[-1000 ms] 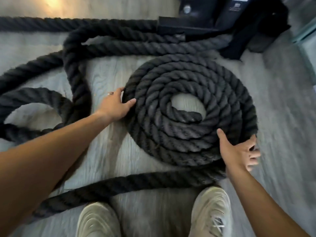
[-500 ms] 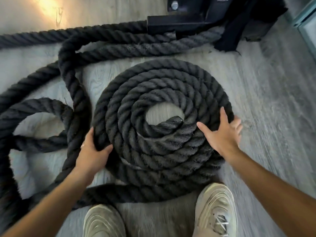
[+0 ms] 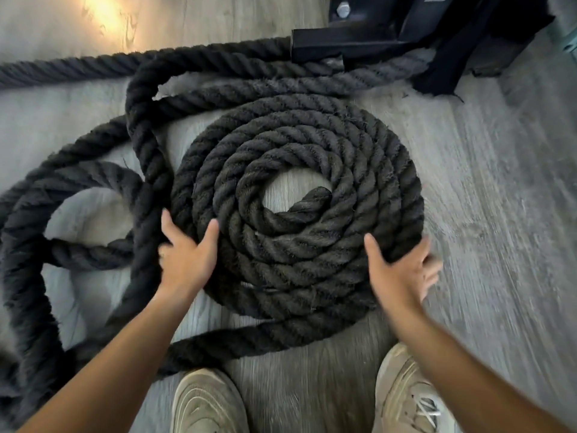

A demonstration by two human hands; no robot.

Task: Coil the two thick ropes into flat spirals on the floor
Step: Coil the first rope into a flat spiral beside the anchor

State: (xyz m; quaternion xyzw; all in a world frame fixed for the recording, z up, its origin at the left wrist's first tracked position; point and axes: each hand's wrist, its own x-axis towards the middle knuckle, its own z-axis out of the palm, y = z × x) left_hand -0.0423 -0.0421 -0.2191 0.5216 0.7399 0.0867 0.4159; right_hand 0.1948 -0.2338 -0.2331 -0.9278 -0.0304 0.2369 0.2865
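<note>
Both hands [image 3: 187, 260] on coiled rope [image 3: 312, 145]

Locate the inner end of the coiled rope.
Head view: the rope end lies in the bare gap at the centre of the spiral, pointing right, beyond both hands.

floor [image 3: 487, 189]: grey wood-look planks | on it: coiled black rope spiral [image 3: 312, 245], loose rope loops [image 3: 78, 182] left, black metal frame base [image 3: 359, 42], two beige shoes [image 3: 206, 404]
</note>
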